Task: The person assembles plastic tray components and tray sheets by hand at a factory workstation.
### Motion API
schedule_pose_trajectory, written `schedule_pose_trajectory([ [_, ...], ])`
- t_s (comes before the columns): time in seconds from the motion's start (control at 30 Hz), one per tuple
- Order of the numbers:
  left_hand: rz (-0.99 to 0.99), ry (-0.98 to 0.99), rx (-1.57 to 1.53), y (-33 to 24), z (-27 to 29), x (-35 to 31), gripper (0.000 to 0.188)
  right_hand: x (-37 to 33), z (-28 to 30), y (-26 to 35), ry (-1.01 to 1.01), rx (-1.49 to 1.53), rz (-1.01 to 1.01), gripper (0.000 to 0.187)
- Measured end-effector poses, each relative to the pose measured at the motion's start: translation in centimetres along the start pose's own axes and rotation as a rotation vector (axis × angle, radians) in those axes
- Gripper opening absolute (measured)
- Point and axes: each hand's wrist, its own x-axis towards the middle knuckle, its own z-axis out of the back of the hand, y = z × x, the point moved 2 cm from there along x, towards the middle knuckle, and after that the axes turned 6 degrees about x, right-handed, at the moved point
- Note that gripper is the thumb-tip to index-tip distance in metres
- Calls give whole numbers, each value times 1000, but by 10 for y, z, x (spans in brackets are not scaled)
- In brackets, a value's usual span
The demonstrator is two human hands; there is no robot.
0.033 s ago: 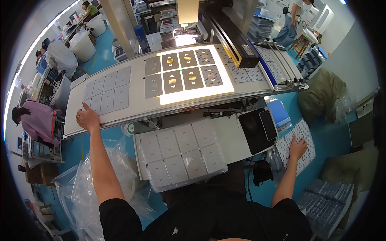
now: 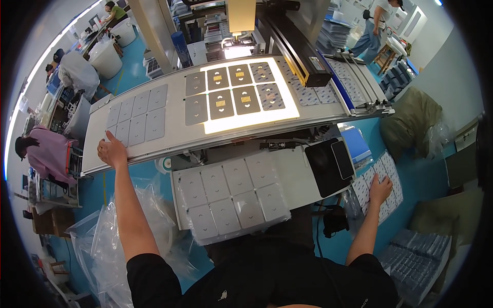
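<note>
My left hand rests at the left front edge of the long light-coloured machine table, fingers apart and holding nothing. Its thumb reaches to the near corner of a grey sheet of rectangular panels. On the lit middle of the table lies a second sheet of dark panels, some with glowing patterns. Down at the right, my right hand lies on a white sheet with blue marks, its fingers spread over the surface. What supports that sheet is hidden.
Below the machine table, a plastic-wrapped stack of grey panel sheets sits on a shelf beside a black mat and a phone. A dark machine beam spans the table. Clear plastic bags lie at the lower left. Several people are in the background.
Both my hands and the sheets stay where they were. At the far upper right, a person in the background has shifted position slightly.
</note>
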Motion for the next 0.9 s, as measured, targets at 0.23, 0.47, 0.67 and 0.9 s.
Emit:
schedule_pose_trajectory([
  [0.23,26,32,-4,-4,2,-2,77,0,2,2,3,-25,10,70],
  [0.47,32,32,-5,-2,1,1,76,0,-2,2,-8,-7,13,70],
  [0.67,29,33,-9,-1,3,0,77,1,-6,-2,-30,-1,28,69],
  [0.9,9,17,-51,-6,8,-4,76,4,-15,-11,5,-31,17,73],
])
